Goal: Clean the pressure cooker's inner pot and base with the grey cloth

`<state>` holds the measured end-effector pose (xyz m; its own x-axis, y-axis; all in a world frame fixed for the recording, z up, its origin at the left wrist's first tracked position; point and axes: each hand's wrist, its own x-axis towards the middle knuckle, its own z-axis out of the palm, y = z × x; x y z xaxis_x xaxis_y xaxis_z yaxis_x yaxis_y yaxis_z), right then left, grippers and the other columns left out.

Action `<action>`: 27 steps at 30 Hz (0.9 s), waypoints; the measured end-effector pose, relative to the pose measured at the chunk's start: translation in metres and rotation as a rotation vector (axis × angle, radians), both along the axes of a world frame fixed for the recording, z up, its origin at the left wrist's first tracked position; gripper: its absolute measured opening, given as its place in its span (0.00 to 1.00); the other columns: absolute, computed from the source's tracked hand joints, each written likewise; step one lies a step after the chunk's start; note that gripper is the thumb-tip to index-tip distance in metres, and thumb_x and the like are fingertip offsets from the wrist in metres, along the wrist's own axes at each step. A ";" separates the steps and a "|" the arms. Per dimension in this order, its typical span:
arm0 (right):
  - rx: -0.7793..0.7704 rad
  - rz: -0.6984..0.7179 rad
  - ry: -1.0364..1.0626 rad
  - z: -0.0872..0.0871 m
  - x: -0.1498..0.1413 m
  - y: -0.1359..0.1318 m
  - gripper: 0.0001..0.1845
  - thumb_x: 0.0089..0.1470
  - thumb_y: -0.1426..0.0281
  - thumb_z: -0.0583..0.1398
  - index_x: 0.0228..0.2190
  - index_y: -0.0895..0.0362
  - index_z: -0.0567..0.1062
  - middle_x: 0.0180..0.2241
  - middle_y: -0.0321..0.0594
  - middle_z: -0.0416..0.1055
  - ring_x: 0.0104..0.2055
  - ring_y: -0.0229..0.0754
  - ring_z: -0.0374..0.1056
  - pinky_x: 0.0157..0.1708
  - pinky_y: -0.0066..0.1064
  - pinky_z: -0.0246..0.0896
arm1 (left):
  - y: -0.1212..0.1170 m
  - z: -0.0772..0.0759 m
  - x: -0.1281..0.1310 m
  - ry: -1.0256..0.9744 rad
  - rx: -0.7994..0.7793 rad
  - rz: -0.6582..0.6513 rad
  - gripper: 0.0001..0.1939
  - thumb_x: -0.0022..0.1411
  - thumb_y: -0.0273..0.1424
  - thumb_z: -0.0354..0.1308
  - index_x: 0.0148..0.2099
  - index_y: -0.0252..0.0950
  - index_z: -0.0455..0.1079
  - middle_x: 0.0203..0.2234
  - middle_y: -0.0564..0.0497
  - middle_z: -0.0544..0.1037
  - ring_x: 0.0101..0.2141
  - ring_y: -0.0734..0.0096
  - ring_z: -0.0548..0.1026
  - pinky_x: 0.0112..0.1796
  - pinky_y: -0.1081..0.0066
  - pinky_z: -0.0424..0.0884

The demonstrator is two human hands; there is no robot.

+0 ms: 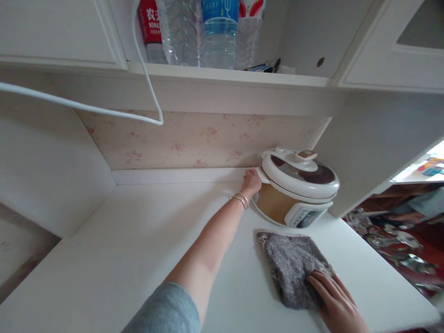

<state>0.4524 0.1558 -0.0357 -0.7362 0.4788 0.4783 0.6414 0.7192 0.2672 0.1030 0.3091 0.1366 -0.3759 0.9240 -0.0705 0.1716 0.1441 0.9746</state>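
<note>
My left hand (251, 181) reaches far across the white counter (138, 240) and is closed round the left side handle of a white and gold pressure cooker (298, 189) that stands at the back right against the wall. Thin bracelets circle that wrist. My right hand (336, 300) lies flat, fingers stretched out, on the near end of a grey cloth (294, 266) spread on the counter in front of the cooker.
An open shelf overhead holds several water bottles (218, 37) and a red-labelled bottle (150, 27). A white cord (104, 111) hangs across the upper left. The counter's right edge drops to a cluttered floor (398, 236). Closed white cupboard doors flank the shelf.
</note>
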 end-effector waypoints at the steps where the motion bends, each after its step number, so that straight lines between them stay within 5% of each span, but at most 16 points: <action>1: -0.023 -0.031 -0.014 -0.002 0.009 0.006 0.27 0.44 0.76 0.53 0.47 0.54 0.74 0.50 0.40 0.71 0.53 0.48 0.67 0.63 0.43 0.43 | -0.010 -0.002 -0.003 -0.024 -0.014 -0.001 0.23 0.70 0.41 0.35 0.55 0.30 0.58 0.55 0.32 0.66 0.55 0.57 0.66 0.50 0.64 0.61; 4: -0.040 -0.064 -0.022 0.004 0.016 0.018 0.29 0.41 0.77 0.51 0.45 0.52 0.75 0.50 0.41 0.72 0.53 0.49 0.67 0.63 0.49 0.39 | -0.059 -0.016 -0.019 -0.124 -0.061 -0.027 0.22 0.68 0.41 0.38 0.54 0.32 0.58 0.46 0.36 0.72 0.39 0.64 0.74 0.38 0.67 0.68; 6: -0.031 -0.068 -0.003 0.016 0.010 0.018 0.31 0.39 0.78 0.50 0.45 0.51 0.75 0.49 0.41 0.72 0.54 0.51 0.67 0.63 0.57 0.31 | -0.107 -0.029 -0.034 -0.181 -0.090 -0.077 0.16 0.65 0.37 0.43 0.49 0.34 0.62 0.38 0.43 0.75 0.27 0.71 0.72 0.30 0.70 0.67; 9: -0.048 -0.036 0.086 0.036 -0.014 0.005 0.33 0.39 0.77 0.50 0.48 0.49 0.73 0.50 0.41 0.71 0.55 0.55 0.65 0.62 0.63 0.26 | -0.186 -0.053 -0.063 -0.235 -0.106 -0.115 0.08 0.55 0.30 0.49 0.35 0.34 0.66 0.30 0.48 0.74 0.22 0.77 0.68 0.26 0.74 0.63; 12: -0.173 0.001 0.350 0.042 -0.065 -0.018 0.23 0.47 0.74 0.52 0.44 0.53 0.74 0.46 0.43 0.74 0.51 0.53 0.68 0.61 0.54 0.43 | -0.253 -0.079 -0.086 -0.350 -0.051 -0.120 0.08 0.48 0.26 0.47 0.28 0.33 0.67 0.28 0.48 0.75 0.26 0.74 0.70 0.28 0.73 0.64; 14: -0.377 -0.047 0.609 0.037 -0.117 -0.038 0.15 0.52 0.70 0.52 0.40 0.54 0.74 0.42 0.44 0.75 0.47 0.48 0.71 0.53 0.41 0.61 | -0.281 -0.095 -0.095 -0.361 -0.029 -0.056 0.08 0.45 0.25 0.45 0.25 0.33 0.66 0.23 0.49 0.74 0.26 0.73 0.70 0.29 0.72 0.65; 18: -1.119 0.072 0.776 0.024 -0.238 -0.080 0.14 0.58 0.65 0.50 0.41 0.55 0.72 0.38 0.42 0.76 0.34 0.40 0.73 0.37 0.31 0.68 | -0.305 -0.119 -0.096 -0.344 -0.024 -0.061 0.07 0.40 0.25 0.43 0.21 0.35 0.62 0.14 0.54 0.66 0.20 0.76 0.64 0.24 0.74 0.58; 20: -1.334 0.146 0.783 0.021 -0.284 -0.096 0.15 0.58 0.67 0.49 0.44 0.55 0.70 0.37 0.40 0.75 0.29 0.38 0.71 0.32 0.30 0.67 | -0.308 -0.125 -0.093 -0.368 -0.047 -0.140 0.05 0.39 0.25 0.44 0.19 0.35 0.61 0.12 0.56 0.63 0.18 0.77 0.60 0.22 0.74 0.54; 23: -1.478 0.175 0.801 0.020 -0.321 -0.111 0.18 0.57 0.69 0.47 0.43 0.57 0.71 0.26 0.36 0.72 0.23 0.37 0.66 0.23 0.26 0.60 | -0.312 -0.128 -0.092 -0.410 -0.075 -0.206 0.03 0.39 0.26 0.44 0.19 0.36 0.59 0.12 0.57 0.60 0.17 0.78 0.57 0.21 0.74 0.52; 27: -1.417 0.170 0.771 0.020 -0.324 -0.114 0.17 0.54 0.71 0.47 0.38 0.58 0.73 0.24 0.37 0.71 0.25 0.38 0.65 0.25 0.27 0.60 | -0.317 -0.133 -0.094 -0.440 -0.065 -0.204 0.01 0.39 0.28 0.44 0.20 0.38 0.56 0.12 0.59 0.56 0.16 0.78 0.53 0.21 0.74 0.49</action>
